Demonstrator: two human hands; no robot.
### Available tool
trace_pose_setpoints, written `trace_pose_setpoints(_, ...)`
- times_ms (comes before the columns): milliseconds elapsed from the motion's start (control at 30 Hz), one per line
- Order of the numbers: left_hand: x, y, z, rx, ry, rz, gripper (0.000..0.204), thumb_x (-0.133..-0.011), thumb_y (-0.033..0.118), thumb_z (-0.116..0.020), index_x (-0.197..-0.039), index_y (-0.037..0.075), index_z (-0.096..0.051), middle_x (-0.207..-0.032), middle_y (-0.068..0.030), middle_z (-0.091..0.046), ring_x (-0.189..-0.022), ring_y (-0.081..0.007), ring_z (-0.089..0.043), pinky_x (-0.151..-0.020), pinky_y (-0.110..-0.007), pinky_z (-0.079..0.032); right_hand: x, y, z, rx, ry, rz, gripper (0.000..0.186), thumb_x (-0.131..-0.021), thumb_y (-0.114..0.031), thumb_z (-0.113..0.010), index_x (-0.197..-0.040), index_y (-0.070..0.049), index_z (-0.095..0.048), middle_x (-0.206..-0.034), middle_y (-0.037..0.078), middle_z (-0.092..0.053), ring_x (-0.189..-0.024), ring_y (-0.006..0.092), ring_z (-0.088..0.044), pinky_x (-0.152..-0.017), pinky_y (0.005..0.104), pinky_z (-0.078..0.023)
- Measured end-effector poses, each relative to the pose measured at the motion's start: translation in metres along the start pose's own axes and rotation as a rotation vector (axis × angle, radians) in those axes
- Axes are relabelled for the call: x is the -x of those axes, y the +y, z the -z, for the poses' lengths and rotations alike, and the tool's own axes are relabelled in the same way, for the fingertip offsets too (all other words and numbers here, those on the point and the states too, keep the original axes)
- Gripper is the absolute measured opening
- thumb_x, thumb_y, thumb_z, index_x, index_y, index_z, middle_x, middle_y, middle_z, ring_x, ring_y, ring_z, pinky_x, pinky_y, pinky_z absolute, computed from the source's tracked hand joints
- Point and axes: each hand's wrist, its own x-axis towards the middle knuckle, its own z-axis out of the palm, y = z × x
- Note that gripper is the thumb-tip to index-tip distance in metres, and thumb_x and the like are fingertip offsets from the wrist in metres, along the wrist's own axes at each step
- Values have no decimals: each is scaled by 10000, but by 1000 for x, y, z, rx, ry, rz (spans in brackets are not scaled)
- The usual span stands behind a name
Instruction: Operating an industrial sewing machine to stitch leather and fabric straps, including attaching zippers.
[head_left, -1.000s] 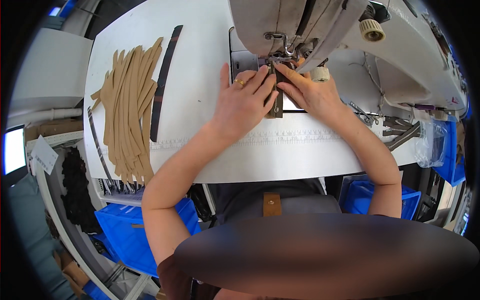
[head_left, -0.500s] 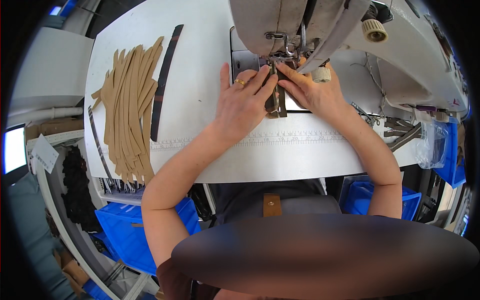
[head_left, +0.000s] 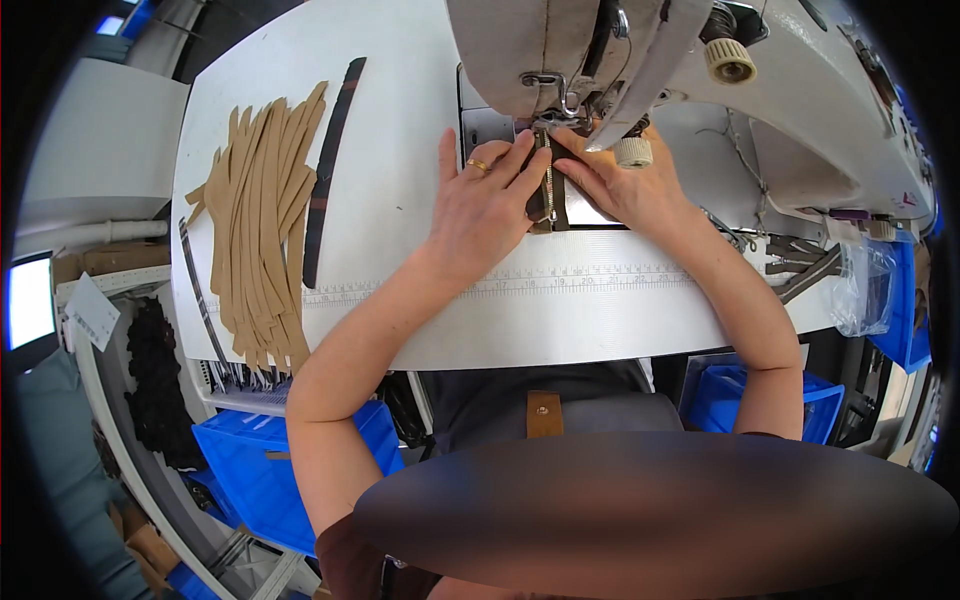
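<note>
A zipper [head_left: 548,195] with metal teeth and dark brown tape lies lengthwise on the bed of a white sewing machine [head_left: 505,50]. Its far end runs under the presser foot [head_left: 552,121]. My left hand [head_left: 485,200], a ring on one finger, presses the zipper's left edge with thumb and forefinger, the little finger stuck out to the side. From the right, my right hand [head_left: 635,185] grips the tape's edge between thumb and forefinger close to the foot. The machine head hides some of the right fingers.
A pile of tan strips [head_left: 262,230] lies on the left of the white table, beside a dark strip [head_left: 333,170]. A printed ruler scale [head_left: 540,282] crosses the table's near side. More zippers [head_left: 805,262] lie at the right. Blue bins [head_left: 265,480] stand below.
The zipper has slid a little farther under the presser foot, and both hands have gone slightly forward with it. The machine's thread lever now stands higher. The whole view has shifted slightly.
</note>
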Motion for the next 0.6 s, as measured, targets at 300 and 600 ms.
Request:
trace_pose_setpoints(300,2,-2,2,35,-23,-34,565,-685,192,-748,-1221,91,-601,-1251,-63,-599,-1115,-204,-533,-1048,-637,-238,2,-7,10,-109,42,110,473,-729,-119,-670,-1198,-137,-613,-756,30,-603,-639,226,-560,-556,345,-427)
trace_pose_setpoints(600,2,-3,-2,23,11,-44,526,-689,186,-739,-1193,109,-609,-1251,-51,-593,-1122,-201,-522,-1057,-639,-223,3,-8,5,-86,-87,-22,456,-830,-96,-643,-1274,-176,-580,-607,6,-518,-500,191,-527,-469,327,-445)
